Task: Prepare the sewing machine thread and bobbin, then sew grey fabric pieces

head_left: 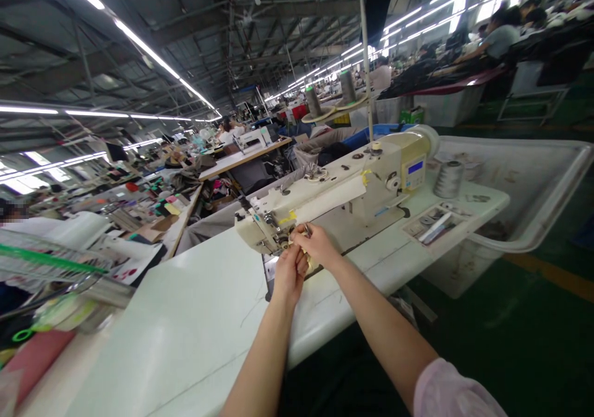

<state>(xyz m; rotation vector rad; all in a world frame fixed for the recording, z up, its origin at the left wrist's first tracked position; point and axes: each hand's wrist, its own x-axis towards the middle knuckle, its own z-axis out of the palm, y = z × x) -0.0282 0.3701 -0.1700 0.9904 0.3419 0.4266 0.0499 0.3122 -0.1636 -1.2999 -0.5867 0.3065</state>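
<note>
Counting from the left, we see one green-edged rack (51, 258), a second sewing machine (254, 140) on a table farther back, and one cream sewing machine (341, 185) on our own worktable (185, 305). Two dark thread cones (347, 87) stand on the raised holder behind it, and one grey cone (448, 180) stands on the tabletop to the right.

Around these, cluttered benches fill the left side. The machine's arm runs across the middle, with a control panel (414, 168) at its right end; past that we have one recessed tray (457, 222) of small items, then a large white bin (520, 163) beyond the table edge. Our own fingers block the needle area.

Our left hand (291, 271) has its fingers curled closed just below the machine's head. Our right hand (318, 244) meets it, fingertips drawn together. A pale yellow piece (312, 260) shows between and beneath them; we cannot tell whether either hand grips it.
</note>
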